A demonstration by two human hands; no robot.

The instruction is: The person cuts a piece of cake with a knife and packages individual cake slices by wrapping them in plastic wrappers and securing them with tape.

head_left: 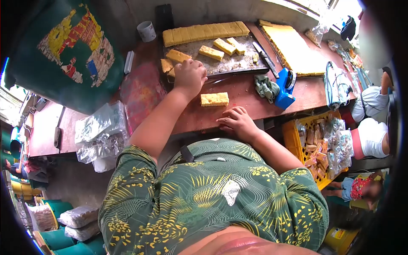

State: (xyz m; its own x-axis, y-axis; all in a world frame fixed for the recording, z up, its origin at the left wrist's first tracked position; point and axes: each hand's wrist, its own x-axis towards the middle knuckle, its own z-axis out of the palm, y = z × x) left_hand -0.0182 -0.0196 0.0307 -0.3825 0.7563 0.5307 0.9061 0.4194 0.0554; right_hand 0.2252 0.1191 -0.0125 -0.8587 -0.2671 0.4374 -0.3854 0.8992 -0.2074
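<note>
- My left hand reaches over the left end of the dark tray, fingers bent down by the cut pieces; from here I cannot tell whether they pinch one.
- My right hand rests at the table edge, fingers loosely curled with nothing in them.
- Between my hands, one yellow bar lies on the reddish table.
- That tray also holds a long sliced row, loose bars, crumbs and a knife along its right side.
- Right of it: a green cloth, a blue tape dispenser and a pale slab.
- The yellow crate holds wrapped pieces.
- A white mug stands behind the tray.
- The green drum bears torn red-and-yellow labels, too ragged for me to read.
</note>
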